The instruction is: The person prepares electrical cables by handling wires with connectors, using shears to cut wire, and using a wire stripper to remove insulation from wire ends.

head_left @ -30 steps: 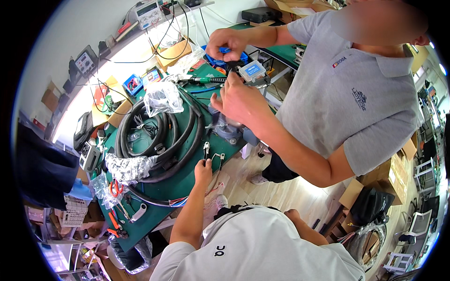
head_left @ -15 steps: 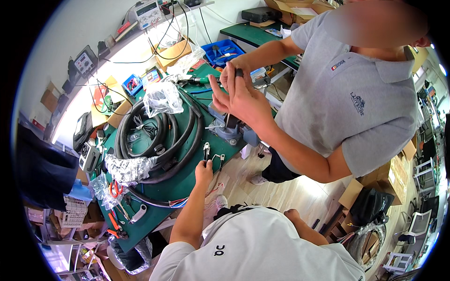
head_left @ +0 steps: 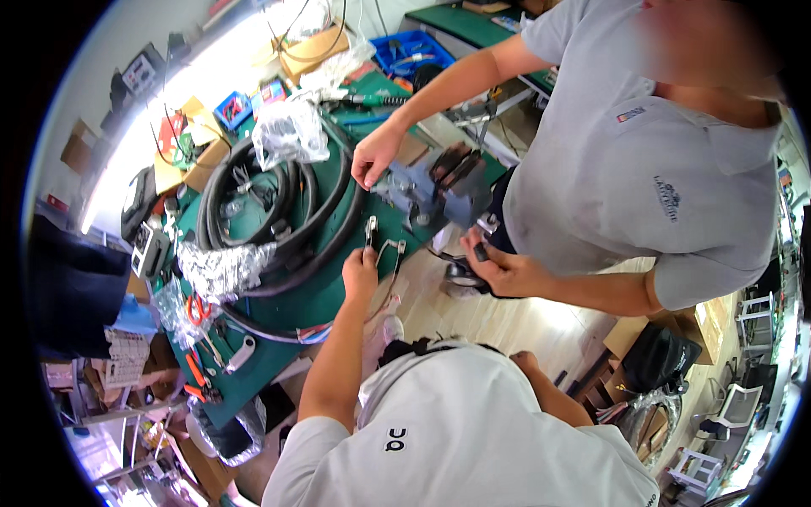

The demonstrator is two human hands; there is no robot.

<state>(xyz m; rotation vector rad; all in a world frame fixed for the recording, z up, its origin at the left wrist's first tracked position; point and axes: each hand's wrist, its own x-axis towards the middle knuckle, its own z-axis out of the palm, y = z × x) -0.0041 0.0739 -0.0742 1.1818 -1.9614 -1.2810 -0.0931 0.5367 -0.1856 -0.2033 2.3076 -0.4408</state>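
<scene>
At the front edge of the green mat (head_left: 338,296), left hand (head_left: 361,269) is closed around a small metal connector (head_left: 371,230), held upright, wire (head_left: 390,258) looping beside it. Right hand (head_left: 525,363) is low by the white shirt, grip can't tell. Black hose coil (head_left: 279,211) is just beyond; a co-worker's hand (head_left: 373,159) is at the blue vise (head_left: 431,188).

A coil of hose (head_left: 279,215) lies on the workbench (head_left: 321,300), with a plastic bag (head_left: 290,131) resting on its far edge and a crumpled foil sheet (head_left: 221,266) on its near-left side. A vise (head_left: 439,182) sits at the bench's right edge, a co-worker's hand (head_left: 374,156) just left of it. In front, a left hand (head_left: 361,269) holds a small clip (head_left: 372,232) over the bench edge. A bin (head_left: 412,52) stands behind. Pliers (head_left: 196,376) lie near the bench's front-left corner.
</scene>
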